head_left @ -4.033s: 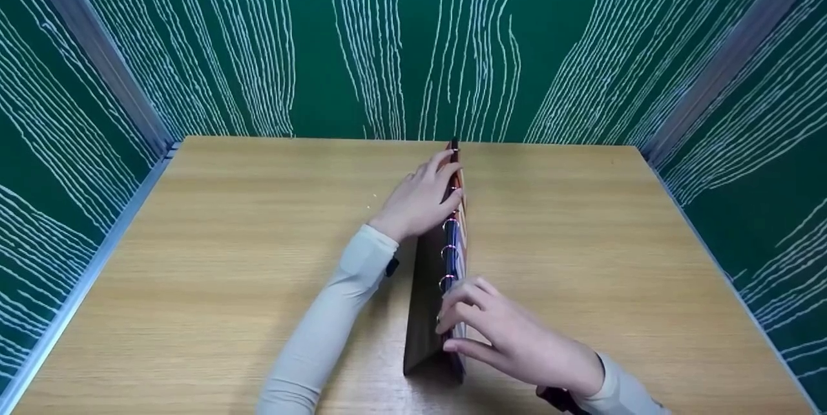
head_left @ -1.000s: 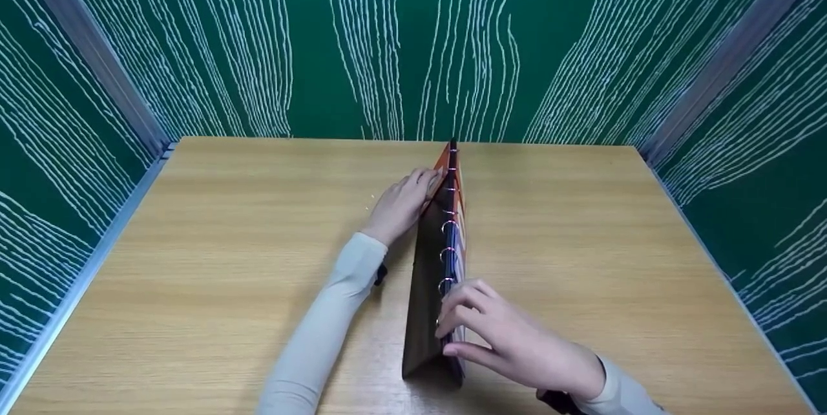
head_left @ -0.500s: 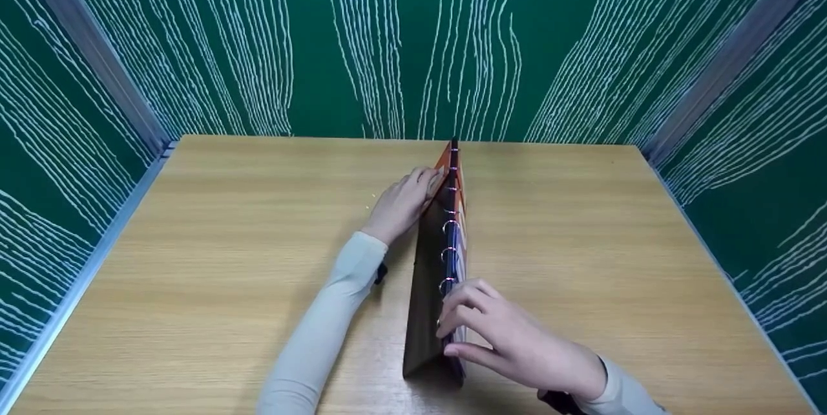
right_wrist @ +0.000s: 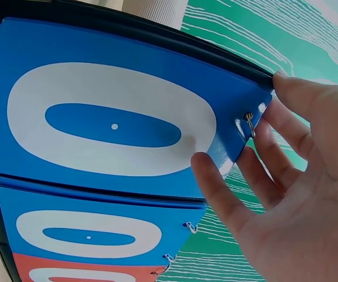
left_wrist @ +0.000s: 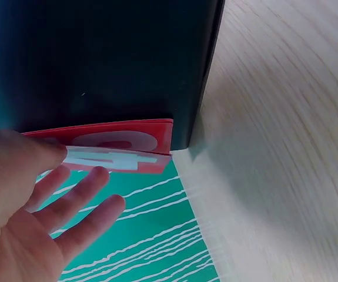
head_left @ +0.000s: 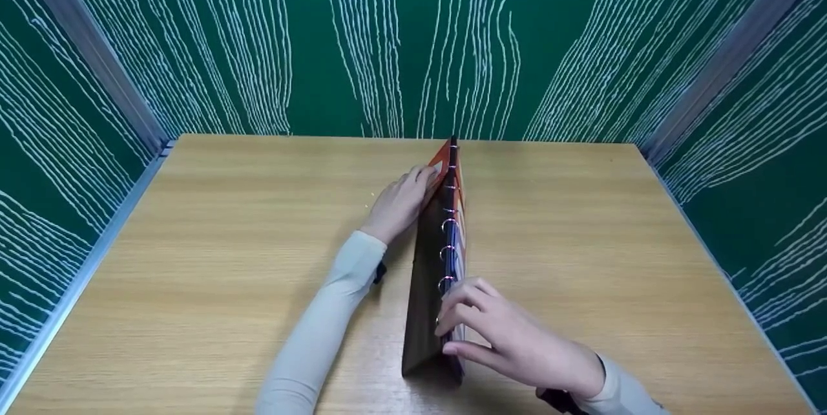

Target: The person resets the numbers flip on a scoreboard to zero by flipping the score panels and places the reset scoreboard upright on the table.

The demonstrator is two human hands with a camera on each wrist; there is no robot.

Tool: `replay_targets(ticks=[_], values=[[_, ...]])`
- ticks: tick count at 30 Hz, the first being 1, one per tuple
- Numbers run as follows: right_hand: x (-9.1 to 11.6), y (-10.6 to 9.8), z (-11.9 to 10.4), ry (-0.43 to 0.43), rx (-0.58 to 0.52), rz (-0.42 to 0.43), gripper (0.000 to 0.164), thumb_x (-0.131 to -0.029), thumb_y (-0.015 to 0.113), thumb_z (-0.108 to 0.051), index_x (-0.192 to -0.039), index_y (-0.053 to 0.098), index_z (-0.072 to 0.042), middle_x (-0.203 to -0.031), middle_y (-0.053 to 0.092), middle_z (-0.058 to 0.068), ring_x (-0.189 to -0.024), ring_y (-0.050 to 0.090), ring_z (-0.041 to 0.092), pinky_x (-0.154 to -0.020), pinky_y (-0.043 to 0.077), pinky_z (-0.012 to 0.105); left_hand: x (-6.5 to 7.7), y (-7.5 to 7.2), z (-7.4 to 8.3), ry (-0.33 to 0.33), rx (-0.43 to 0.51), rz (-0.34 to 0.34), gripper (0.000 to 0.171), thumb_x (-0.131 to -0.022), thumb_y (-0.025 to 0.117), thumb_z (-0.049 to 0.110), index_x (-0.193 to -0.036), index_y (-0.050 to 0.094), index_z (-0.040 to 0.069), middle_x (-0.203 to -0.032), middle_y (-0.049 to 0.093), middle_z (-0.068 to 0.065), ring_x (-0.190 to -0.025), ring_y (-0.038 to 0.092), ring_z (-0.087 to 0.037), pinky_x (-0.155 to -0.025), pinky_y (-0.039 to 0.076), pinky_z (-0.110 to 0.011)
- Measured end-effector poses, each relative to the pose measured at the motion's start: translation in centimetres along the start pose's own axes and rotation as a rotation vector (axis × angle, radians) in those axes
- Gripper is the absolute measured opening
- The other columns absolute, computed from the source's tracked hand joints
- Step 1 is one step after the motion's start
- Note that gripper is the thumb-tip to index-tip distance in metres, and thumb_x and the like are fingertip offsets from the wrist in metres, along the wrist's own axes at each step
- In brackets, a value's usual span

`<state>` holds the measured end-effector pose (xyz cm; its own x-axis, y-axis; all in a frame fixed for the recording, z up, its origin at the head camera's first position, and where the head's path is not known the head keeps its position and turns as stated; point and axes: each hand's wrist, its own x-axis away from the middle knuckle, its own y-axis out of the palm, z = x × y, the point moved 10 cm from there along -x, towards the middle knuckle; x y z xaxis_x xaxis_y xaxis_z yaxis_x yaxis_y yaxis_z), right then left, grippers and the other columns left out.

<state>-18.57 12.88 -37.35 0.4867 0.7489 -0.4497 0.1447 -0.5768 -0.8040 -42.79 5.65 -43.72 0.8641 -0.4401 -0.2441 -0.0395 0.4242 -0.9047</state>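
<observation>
A tabletop flip scoreboard stands like a tent, its ringed top edge running away from me. Large white zeros show on its blue card and smaller cards. On the far left slope, my left hand pinches a red number card between thumb and fingers. This card hangs over the black back panel, tilted out from it. My right hand holds the near end of the scoreboard, fingers bent over the top edge. In the right wrist view, one fingertip lies in front of the blue card and others are behind.
The scoreboard stands on a light wooden table. Green walls with white wavy lines surround it at the back and sides, with grey posts at the corners. Metal rings stick up along the scoreboard's top.
Four seconds ago my left hand was at the top edge; it has since come down the left slope, where the red card now shows. The right hand has stayed in place.
</observation>
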Motion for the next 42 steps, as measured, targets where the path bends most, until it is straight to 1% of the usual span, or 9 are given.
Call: replay_targets(ticks=[5, 9, 13, 19, 21, 27, 32, 37, 42], values=[[0.0, -0.1, 0.1, 0.002, -0.022, 0.005, 0.014, -0.097, 0.070, -0.022, -0.110, 0.065, -0.025, -0.119, 0.059, -0.008, -0.119, 0.050, 0.011, -0.100, 0.046, 0.025, -0.1, 0.1, -0.1, -0.028, -0.039, 0.003, 0.052, -0.104, 0.057, 0.014, -0.153, 0.038, 0.015, -0.154, 0.049, -0.010, -0.134, 0.058, -0.024, -0.113, 0.047, -0.043], [0.1, -0.1, 0.2, 0.020, -0.022, -0.001, 0.014, -0.097, 0.069, -0.023, -0.110, 0.064, -0.025, -0.119, 0.059, -0.008, -0.119, 0.050, 0.010, -0.099, 0.047, 0.025, -0.1, 0.3, -0.7, -0.098, -0.012, -0.015, 0.053, -0.104, 0.056, 0.018, -0.154, 0.037, 0.016, -0.155, 0.047, -0.009, -0.133, 0.057, -0.024, -0.114, 0.046, -0.044], [0.1, 0.1, 0.4, 0.046, -0.021, -0.016, 0.014, -0.097, 0.069, -0.024, -0.110, 0.064, -0.026, -0.120, 0.059, -0.009, -0.119, 0.050, 0.009, -0.098, 0.048, 0.026, 0.1, 0.4, -1.5, -0.170, -0.031, -0.025, 0.053, -0.105, 0.053, 0.030, -0.154, 0.036, 0.016, -0.156, 0.046, -0.009, -0.132, 0.056, -0.024, -0.116, 0.045, -0.046], [0.1, 0.0, 0.3, 0.026, -0.028, -0.005, 0.014, -0.097, 0.069, -0.023, -0.110, 0.064, -0.026, -0.119, 0.059, -0.007, -0.119, 0.049, 0.011, -0.098, 0.047, 0.026, 0.2, 0.0, -2.6, -0.246, -0.086, 0.001, 0.054, -0.105, 0.049, 0.038, -0.152, 0.037, 0.014, -0.155, 0.045, -0.008, -0.133, 0.055, -0.025, -0.115, 0.046, -0.048], [0.1, 0.0, 0.3, 0.025, -0.027, -0.004, 0.014, -0.097, 0.069, -0.023, -0.110, 0.064, -0.026, -0.119, 0.059, -0.008, -0.119, 0.049, 0.010, -0.099, 0.046, 0.025, 0.2, -0.1, -2.9, -0.267, -0.086, 0.013, 0.054, -0.105, 0.049, 0.040, -0.151, 0.038, 0.014, -0.154, 0.046, -0.008, -0.132, 0.055, -0.026, -0.115, 0.046, -0.048], [0.1, 0.0, 0.1, 0.005, -0.014, 0.004, 0.014, -0.097, 0.069, -0.022, -0.110, 0.064, -0.024, -0.119, 0.059, -0.008, -0.119, 0.050, 0.011, -0.100, 0.046, 0.024, 0.9, 0.2, -4.3, -0.346, -0.034, 0.026, 0.057, -0.104, 0.048, 0.047, -0.151, 0.037, 0.016, -0.156, 0.043, -0.007, -0.129, 0.054, -0.025, -0.116, 0.045, -0.048], [0.1, 0.1, 0.0, -0.014, -0.006, 0.006, 0.013, -0.097, 0.070, -0.021, -0.109, 0.065, -0.022, -0.119, 0.059, -0.007, -0.119, 0.050, 0.012, -0.101, 0.045, 0.025, 1.4, 0.2, -5.3, -0.400, 0.006, 0.046, 0.063, -0.103, 0.049, 0.050, -0.150, 0.037, 0.009, -0.154, 0.047, -0.012, -0.124, 0.057, -0.028, -0.114, 0.047, -0.047], [0.1, 0.1, -0.1, -0.012, -0.006, 0.010, 0.014, -0.096, 0.070, -0.021, -0.109, 0.064, -0.023, -0.119, 0.059, -0.007, -0.119, 0.050, 0.012, -0.101, 0.044, 0.024, 1.8, 0.2, -5.9, -0.451, 0.030, 0.044, 0.069, -0.103, 0.047, 0.054, -0.153, 0.032, 0.009, -0.153, 0.050, -0.013, -0.123, 0.058, -0.029, -0.115, 0.046, -0.047], [0.0, 0.1, 0.0, -0.003, -0.016, 0.002, 0.012, -0.097, 0.069, -0.021, -0.109, 0.065, -0.022, -0.119, 0.059, -0.006, -0.118, 0.050, 0.013, -0.101, 0.045, 0.027, 1.9, 0.0, -6.2, -0.492, 0.064, 0.056, 0.075, -0.102, 0.045, 0.058, -0.157, 0.025, 0.010, -0.155, 0.048, -0.013, -0.125, 0.057, -0.029, -0.116, 0.045, -0.048]])
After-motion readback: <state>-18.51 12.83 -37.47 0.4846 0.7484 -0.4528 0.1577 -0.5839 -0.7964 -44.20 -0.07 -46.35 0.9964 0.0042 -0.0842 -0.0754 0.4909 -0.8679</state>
